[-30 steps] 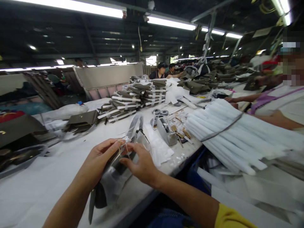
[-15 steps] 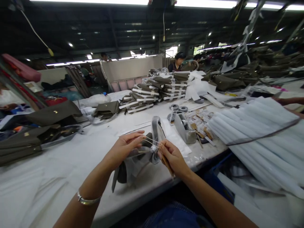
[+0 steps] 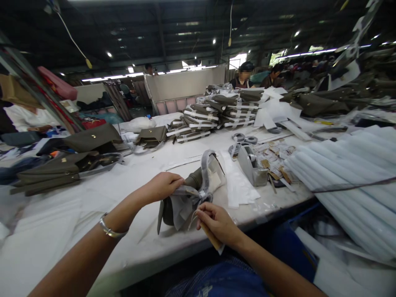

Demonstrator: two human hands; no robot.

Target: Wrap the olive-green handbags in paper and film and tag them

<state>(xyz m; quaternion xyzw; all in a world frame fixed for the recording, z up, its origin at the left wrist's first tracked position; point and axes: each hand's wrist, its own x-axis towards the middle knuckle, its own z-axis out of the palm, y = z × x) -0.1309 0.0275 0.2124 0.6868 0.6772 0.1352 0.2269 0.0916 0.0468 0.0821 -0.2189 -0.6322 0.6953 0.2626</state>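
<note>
An olive-green handbag lies on its side on the white table in front of me, partly covered with white paper. Its strap is wrapped in clear plastic and loops up. My left hand is closed at the bag's left edge, thumb and fingers together on it; the fingertips are partly hidden. Lower and to the right, my right hand grips a brown hang tag. A thin pale string loops out from its fingers beside the bag.
A tape dispenser stands right of the bag, near several tape rolls and loose brown tags. White foam sheets overhang the table at right. Wrapped bags are piled behind; more olive bags lie left. Other people work beyond.
The string stretched between both hands has left my left hand, which is now at the bag. My right hand has drawn down toward me with the tag. The view has shifted left.
</note>
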